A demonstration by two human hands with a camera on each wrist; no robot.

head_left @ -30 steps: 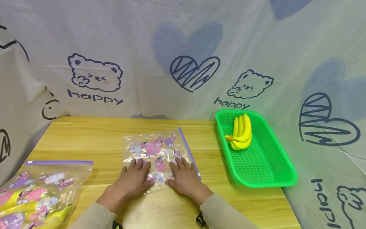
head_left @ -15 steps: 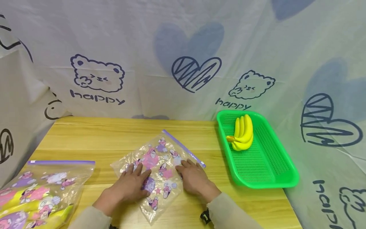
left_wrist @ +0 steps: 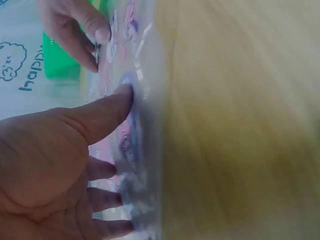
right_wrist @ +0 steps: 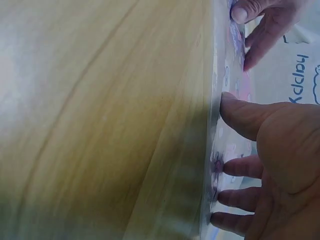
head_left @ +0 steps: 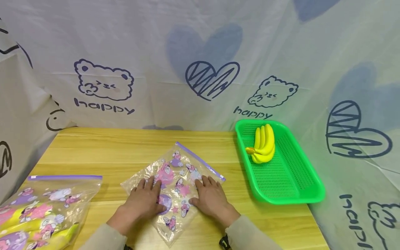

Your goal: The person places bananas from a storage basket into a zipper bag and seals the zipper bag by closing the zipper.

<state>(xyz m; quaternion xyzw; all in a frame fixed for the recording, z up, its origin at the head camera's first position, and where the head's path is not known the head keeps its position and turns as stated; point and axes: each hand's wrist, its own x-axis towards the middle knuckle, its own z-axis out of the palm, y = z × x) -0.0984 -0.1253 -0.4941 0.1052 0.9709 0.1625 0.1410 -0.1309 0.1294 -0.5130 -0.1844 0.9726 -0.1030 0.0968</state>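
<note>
A clear zip bag (head_left: 173, 185) with pink and purple cartoon prints lies flat on the wooden table, turned so one corner points at the person. Its purple zip strip (head_left: 200, 161) runs along the upper right edge. My left hand (head_left: 142, 199) rests on the bag's left side, fingers spread. On the right side, my right hand (head_left: 214, 198) touches the bag with straight, spread fingers. In the left wrist view the left thumb (left_wrist: 117, 102) lies on the bag. The right wrist view shows the right fingertips (right_wrist: 232, 167) right at the plastic.
At the lower left lies another zip bag (head_left: 87, 189) with bananas inside, cut off by the frame edge. A green basket (head_left: 307, 173) holding a bunch of bananas (head_left: 265, 144) stands on the right. White printed cloth (head_left: 162, 86) hangs behind the wooden table (head_left: 103, 146).
The middle bag has turned clockwise under both hands, its near corner now pointing at the person. The right hand has shifted slightly right. The basket and the filled bag stay put.
</note>
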